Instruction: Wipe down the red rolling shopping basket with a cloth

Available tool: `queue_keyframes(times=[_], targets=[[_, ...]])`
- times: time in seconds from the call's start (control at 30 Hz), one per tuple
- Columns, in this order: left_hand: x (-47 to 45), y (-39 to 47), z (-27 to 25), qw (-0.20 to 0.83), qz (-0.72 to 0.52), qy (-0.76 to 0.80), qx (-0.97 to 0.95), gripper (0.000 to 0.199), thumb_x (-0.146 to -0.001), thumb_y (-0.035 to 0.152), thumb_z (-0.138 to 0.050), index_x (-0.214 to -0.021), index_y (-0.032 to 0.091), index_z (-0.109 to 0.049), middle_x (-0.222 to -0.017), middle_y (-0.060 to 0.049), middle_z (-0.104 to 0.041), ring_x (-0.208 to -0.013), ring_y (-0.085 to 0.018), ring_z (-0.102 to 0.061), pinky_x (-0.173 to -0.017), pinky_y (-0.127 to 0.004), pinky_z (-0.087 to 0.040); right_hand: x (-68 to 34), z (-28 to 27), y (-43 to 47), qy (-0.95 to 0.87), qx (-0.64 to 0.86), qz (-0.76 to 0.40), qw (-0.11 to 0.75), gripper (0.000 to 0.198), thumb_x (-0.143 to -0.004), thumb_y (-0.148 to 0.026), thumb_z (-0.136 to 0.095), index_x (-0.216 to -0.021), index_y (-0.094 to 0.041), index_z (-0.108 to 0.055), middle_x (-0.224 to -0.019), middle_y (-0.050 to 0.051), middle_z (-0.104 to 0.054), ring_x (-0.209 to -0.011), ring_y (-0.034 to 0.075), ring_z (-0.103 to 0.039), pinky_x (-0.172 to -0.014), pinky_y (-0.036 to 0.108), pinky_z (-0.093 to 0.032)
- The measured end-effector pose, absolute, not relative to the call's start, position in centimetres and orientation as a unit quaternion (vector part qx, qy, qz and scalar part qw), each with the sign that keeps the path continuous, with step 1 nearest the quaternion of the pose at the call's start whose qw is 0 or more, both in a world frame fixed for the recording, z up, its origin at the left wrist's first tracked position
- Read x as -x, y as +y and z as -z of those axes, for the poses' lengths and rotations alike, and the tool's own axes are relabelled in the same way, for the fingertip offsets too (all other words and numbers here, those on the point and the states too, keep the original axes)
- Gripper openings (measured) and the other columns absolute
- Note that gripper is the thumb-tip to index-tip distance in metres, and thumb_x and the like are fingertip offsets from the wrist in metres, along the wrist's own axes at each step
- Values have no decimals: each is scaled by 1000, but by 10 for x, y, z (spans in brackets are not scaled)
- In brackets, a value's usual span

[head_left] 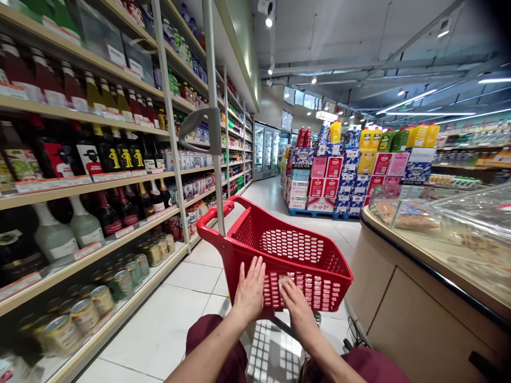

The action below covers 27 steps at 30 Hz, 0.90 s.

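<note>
A red plastic shopping basket cart (247,246) with a perforated body stands right in front of my knees. My left hand (250,290) lies flat against its near side, fingers stretched upward and holding nothing. Against the slotted part of the same side, my right hand (297,306) has its fingers bent over a small pale wad (282,281), largely covered by the fingers; its material cannot be made out. The inside of the cart that shows holds no goods. A metal pole with a grey hook-shaped handle (214,130) rises at the cart's left end.
Shelves (131,183) of bottles and cans run along the left. To the right is a curved counter (393,287) with clear covers over food. Stacked drink cartons (323,183) stand ahead on a blue pallet. Black cables (353,332) lie at the counter's foot.
</note>
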<state>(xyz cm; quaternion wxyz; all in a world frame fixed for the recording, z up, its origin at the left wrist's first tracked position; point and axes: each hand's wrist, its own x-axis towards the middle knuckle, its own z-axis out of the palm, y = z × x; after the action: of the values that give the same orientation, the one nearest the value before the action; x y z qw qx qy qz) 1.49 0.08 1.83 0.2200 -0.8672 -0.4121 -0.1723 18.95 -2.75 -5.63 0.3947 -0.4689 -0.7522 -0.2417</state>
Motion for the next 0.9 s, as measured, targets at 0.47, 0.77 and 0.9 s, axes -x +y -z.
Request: queue_keyframes(times=[0.47, 0.77, 0.9], targets=[[19, 4, -29, 230, 201, -442, 843, 66, -69, 13, -38, -133, 10, -23, -141, -11, -23, -132, -22, -9, -105, -48, -10, -146, 25, -6, -769, 434, 242, 402, 50, -85, -5, -30, -133, -19, -29, -135, 9, -36, -128, 20, -22, -98, 43, -36], [50, 5, -34, 226, 206, -472, 827, 67, -69, 15, -39, -133, 9, -23, -141, -12, -23, -131, -23, -10, -104, -50, -10, -119, 31, 0, -797, 399, 236, 387, 51, -83, -3, -31, -130, -20, -34, -130, 8, -43, -127, 18, -26, -97, 40, -38], [59, 7, -36, 230, 200, -483, 821, 67, -69, 16, -40, -133, 9, -22, -141, -12, -21, -132, -23, -8, -104, -50, -9, -105, 3, 9, -775, 407, 229, 426, 53, -84, -4, -30, -134, -19, -26, -136, 10, -33, -129, 21, -20, -100, 45, -33]])
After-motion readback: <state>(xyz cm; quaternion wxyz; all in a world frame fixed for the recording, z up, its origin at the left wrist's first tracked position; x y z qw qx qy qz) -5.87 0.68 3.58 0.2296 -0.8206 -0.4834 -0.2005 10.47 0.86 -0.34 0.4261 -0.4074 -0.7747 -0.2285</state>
